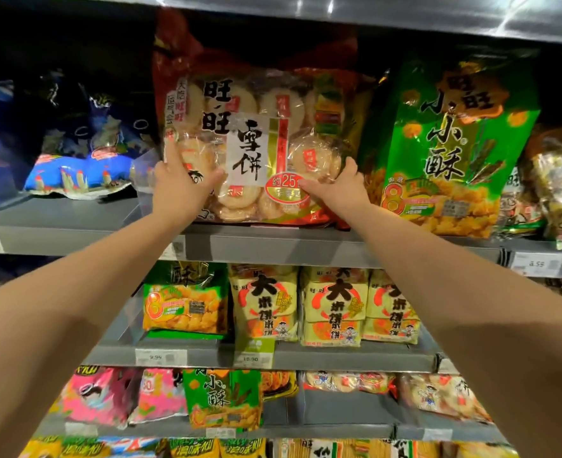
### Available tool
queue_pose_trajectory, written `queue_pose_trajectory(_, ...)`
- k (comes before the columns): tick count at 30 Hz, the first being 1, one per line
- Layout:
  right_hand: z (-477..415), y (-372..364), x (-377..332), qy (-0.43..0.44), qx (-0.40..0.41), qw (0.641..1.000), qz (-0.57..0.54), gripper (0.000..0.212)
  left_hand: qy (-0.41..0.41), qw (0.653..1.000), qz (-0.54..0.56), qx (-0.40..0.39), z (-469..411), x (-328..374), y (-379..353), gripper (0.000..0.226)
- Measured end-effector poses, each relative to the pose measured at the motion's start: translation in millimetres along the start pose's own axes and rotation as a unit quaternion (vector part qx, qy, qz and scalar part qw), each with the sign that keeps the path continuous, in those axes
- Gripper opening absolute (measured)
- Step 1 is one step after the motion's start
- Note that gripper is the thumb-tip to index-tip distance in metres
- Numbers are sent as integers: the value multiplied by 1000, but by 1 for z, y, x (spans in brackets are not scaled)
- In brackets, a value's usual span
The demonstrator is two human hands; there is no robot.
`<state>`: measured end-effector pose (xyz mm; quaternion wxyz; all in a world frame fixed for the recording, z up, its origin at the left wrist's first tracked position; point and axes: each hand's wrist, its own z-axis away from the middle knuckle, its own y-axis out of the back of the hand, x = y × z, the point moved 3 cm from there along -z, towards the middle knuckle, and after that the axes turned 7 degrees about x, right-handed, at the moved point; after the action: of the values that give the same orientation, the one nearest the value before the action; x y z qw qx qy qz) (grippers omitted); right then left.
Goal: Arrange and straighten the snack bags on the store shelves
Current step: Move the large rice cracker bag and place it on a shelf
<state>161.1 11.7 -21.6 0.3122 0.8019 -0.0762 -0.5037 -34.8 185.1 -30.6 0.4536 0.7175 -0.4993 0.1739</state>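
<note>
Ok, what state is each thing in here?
Red bag: upright on the shelf, held at both sides.
Left hand: fingers straight, pressing the red bag's left edge.
Right hand: grips the red bag's right edge.
Green bag: upright, beside the red bag.
Blue bags: slumped, lying back.
Yellow bags: upright in a row, one level down.

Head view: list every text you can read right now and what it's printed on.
"旺旺 雪饼": red rice-cracker bag
"约25": red oval on that bag, lower line unreadable
"旺旺 小小酥" and "8": green bag
"旺旺 大米饼": yellow bags
"9.99": left middle-shelf tag
"10.90": centre middle-shelf tag
Upper right tag: perhaps "8.59", blurred
Other small print: too blurred to read
</note>
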Motion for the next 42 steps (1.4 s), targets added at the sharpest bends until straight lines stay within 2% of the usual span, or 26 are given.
queue_pose_trajectory(9,12,-1,-14,-18,32,998,-56,119,40,997,52,-33,4,-2,11,110)
queue_pose_trajectory(14,21,8,-13,-11,56,994,-94,118,33,997,50,-46,6,3,25,114)
queue_pose_trajectory(18,27,20,-21,18,86,989,-120,116,12,998,58,-22,10,11,37,115)
queue_pose_trajectory(23,36,36,-34,45,119,979,-157,114,-2,993,114,13,17,27,51,106)
queue_pose_trajectory(28,48,45,-41,48,131,977,-161,110,2,993,112,37,27,38,70,99)
queue_pose_trajectory(36,103,38,-2,20,113,970,-215,107,23,994,96,47,96,25,81,98)
queue_pose_trajectory(42,142,47,42,-6,103,966,-239,109,7,996,82,36,147,13,76,102)
